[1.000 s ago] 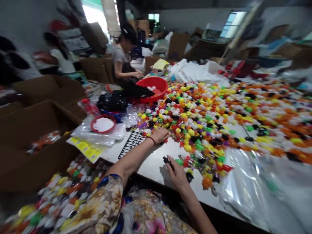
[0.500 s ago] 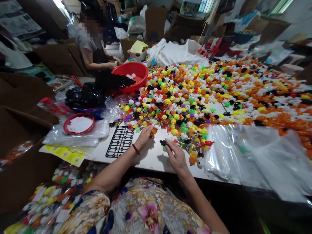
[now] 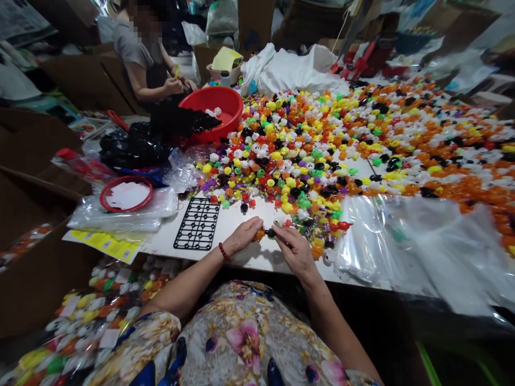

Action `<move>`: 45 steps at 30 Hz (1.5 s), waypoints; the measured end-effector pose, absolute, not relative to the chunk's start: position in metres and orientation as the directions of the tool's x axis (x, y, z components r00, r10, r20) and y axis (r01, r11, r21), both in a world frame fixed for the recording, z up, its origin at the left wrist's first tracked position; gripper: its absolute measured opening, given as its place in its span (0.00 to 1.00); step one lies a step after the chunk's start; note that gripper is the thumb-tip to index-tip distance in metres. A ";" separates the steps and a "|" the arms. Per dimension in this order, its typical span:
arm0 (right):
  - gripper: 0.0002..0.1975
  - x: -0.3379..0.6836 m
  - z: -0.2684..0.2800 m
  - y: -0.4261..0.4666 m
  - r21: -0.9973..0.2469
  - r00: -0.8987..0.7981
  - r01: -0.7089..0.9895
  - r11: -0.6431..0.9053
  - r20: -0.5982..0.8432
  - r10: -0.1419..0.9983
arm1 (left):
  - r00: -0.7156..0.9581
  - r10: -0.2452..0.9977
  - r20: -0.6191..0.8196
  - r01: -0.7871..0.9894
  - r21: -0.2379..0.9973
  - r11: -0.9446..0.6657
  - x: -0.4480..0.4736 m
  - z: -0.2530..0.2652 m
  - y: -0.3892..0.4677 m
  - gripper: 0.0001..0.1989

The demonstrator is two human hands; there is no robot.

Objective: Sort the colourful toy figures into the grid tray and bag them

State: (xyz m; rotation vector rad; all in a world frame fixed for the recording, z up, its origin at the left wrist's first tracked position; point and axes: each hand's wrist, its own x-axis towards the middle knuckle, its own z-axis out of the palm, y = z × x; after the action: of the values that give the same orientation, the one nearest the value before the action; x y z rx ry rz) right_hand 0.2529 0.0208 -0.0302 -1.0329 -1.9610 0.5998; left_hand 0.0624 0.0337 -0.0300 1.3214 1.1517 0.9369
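Note:
My left hand (image 3: pixel 245 236), with a red bead bracelet at the wrist, pinches a small orange plastic figure (image 3: pixel 259 235). A small black plastic piece (image 3: pixel 269 232) is held in the fingertips of my right hand (image 3: pixel 293 249). Both pieces meet, or nearly meet, between my hands just above the white table (image 3: pixel 237 260); whether they are joined I cannot tell. Beside my left forearm lies a black plastic grid (image 3: pixel 197 224). A large heap of colourful small plastic figures (image 3: pixel 289 185) spreads beyond my hands.
Clear plastic bags (image 3: pixel 362 241) lie at the right, and more bags (image 3: pixel 120 220) at the left under a red basket (image 3: pixel 107 198) of white cards. A red basin (image 3: pixel 229 107) stands further back, near another person (image 3: pixel 140 69). Cardboard boxes (image 3: pixel 36 150) line the left.
My hands have come together, bringing the orange figure and the black piece to each other. A small black piece now lies on the table beyond my left hand. The view has tilted down slightly.

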 end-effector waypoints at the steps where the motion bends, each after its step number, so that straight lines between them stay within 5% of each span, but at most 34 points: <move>1: 0.15 0.254 -0.030 0.020 -0.720 -0.338 0.430 0.545 0.431 0.837 | 0.226 0.969 -0.100 0.107 0.991 0.077 0.063 -0.031 0.033 0.30; 6: 0.13 0.256 -0.025 0.016 -0.806 -0.380 0.383 0.452 0.308 0.872 | 0.230 0.961 -0.153 0.071 0.988 0.141 0.068 -0.036 0.028 0.31; 14: 0.09 0.251 -0.017 0.010 -0.918 -0.341 0.366 0.153 0.021 0.940 | 0.268 0.951 -0.151 0.280 0.957 0.073 0.068 -0.031 0.027 0.30; 27: 0.10 0.241 -0.024 -0.003 -0.961 -0.401 0.253 0.115 0.005 0.916 | 0.289 0.879 -0.379 0.107 0.925 0.364 0.080 -0.039 0.015 0.32; 35: 0.14 0.252 -0.024 0.010 -0.968 -0.356 0.249 -0.015 -0.106 0.928 | 0.072 0.985 -0.156 0.312 0.942 0.126 0.075 -0.029 0.029 0.31; 45: 0.15 0.239 -0.031 -0.004 -0.948 -0.317 0.310 0.075 -0.029 0.948 | 0.029 0.978 -0.206 0.271 0.943 0.190 0.086 -0.036 0.018 0.31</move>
State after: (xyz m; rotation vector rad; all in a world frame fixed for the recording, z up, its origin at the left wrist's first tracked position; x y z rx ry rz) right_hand 0.2388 -0.0040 -0.0305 -1.2576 -1.7084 1.2562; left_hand 0.0858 0.0183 -0.0361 1.2731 1.4478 0.8764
